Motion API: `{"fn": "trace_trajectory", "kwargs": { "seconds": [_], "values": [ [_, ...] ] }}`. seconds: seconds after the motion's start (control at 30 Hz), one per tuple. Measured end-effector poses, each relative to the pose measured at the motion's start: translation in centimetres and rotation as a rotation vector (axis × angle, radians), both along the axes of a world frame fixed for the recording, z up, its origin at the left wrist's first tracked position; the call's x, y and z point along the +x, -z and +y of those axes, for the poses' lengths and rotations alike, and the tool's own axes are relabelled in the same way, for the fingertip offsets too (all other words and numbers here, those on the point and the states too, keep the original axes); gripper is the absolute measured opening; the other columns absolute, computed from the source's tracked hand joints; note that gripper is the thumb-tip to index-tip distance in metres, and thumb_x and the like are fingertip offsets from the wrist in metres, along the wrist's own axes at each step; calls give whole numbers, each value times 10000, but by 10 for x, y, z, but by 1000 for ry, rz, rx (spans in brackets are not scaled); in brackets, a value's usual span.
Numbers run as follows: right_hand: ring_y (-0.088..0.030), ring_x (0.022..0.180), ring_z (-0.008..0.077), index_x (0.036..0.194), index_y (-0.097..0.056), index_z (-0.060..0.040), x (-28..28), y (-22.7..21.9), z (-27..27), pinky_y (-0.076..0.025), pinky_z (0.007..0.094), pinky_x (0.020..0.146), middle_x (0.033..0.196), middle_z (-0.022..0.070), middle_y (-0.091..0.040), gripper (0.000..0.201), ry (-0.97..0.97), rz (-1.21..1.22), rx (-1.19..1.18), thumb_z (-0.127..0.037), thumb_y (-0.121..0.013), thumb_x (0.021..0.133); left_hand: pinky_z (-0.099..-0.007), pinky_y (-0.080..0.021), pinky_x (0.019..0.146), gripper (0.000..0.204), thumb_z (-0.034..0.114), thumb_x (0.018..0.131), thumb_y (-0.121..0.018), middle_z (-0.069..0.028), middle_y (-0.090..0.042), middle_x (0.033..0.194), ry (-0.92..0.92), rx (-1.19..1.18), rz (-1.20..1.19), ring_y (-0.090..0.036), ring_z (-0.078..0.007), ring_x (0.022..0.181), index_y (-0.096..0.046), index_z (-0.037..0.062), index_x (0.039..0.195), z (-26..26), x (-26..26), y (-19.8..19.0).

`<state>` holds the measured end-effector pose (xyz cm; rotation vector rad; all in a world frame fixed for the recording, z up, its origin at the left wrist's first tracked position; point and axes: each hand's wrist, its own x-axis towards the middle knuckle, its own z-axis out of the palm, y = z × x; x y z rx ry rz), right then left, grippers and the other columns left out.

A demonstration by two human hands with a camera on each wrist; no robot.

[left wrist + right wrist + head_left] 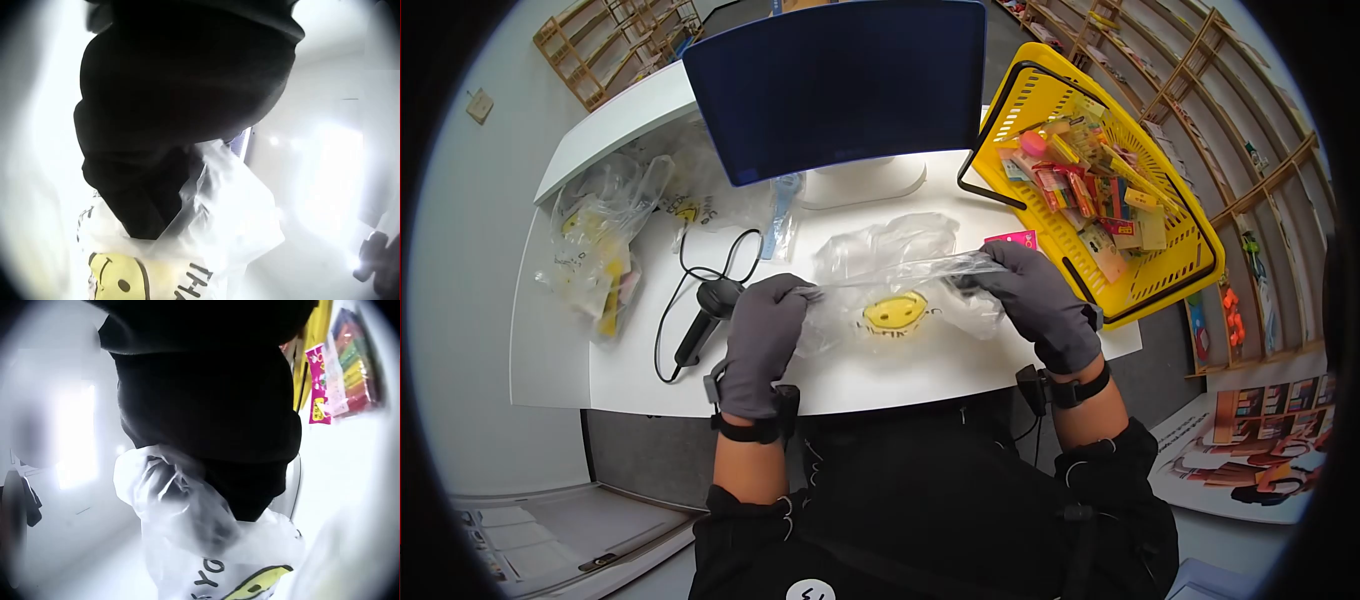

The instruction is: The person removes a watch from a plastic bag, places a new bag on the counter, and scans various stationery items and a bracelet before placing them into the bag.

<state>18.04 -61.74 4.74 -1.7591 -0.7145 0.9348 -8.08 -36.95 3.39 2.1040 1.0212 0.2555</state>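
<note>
A translucent plastic bag (pixel 897 285) with a yellow smiley print is stretched between both gloved hands over the white counter. My left hand (pixel 765 335) pinches the left end of its top edge, and my right hand (pixel 1037 300) grips the right end. In the left wrist view the bag (pixel 240 212) runs up to the dark fingertips, with part of the smiley below. The right wrist view has the bag (pixel 187 512) bunched around the right fingers, some of which it covers. The bag's lower part spreads loosely towards the monitor.
A monitor (pixel 835 85) stands behind the bag. At the right, a yellow basket (pixel 1200 280) holds many packaged items; a pink packet (pixel 1012 240) lies beside it. A barcode scanner (pixel 705 315) with its cable and more plastic bags (pixel 595 240) lie at the left.
</note>
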Motion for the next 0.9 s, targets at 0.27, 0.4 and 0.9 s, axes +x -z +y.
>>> {"fn": "trace_trajectory", "kwargs": {
  "seconds": [0.27, 0.4, 0.9],
  "values": [
    [-756, 1152, 184, 1367, -725, -41, 23, 99, -21, -616, 354, 1033, 1311, 103, -780, 298, -94, -102, 502, -191, -717, 1109, -325, -611, 871, 213, 135, 1056, -610, -151, -816, 1196, 140, -643, -1000, -770, -205, 985, -749, -6, 1136, 44, -20, 138],
    [-764, 1162, 197, 1474, -659, -43, 29, 119, -26, -626, 373, 1068, 1328, 98, -772, 378, 184, 473, 612, -139, -718, 1113, -368, -636, 941, 351, 205, 1099, -591, -149, -803, 1255, 83, -1063, -1213, -770, -229, 1045, -698, -26, 1341, 42, -19, 135],
    [-666, 1375, 220, 1639, -528, -62, 53, 156, -4, -548, 368, 1205, 1516, 115, -678, 553, 139, 303, 604, -165, -704, 1125, -446, -627, 938, 510, 236, 963, -819, -161, -809, 1204, 29, 600, -716, -797, -288, 1025, -727, 6, 1409, -22, 3, -3]
  ]
}}
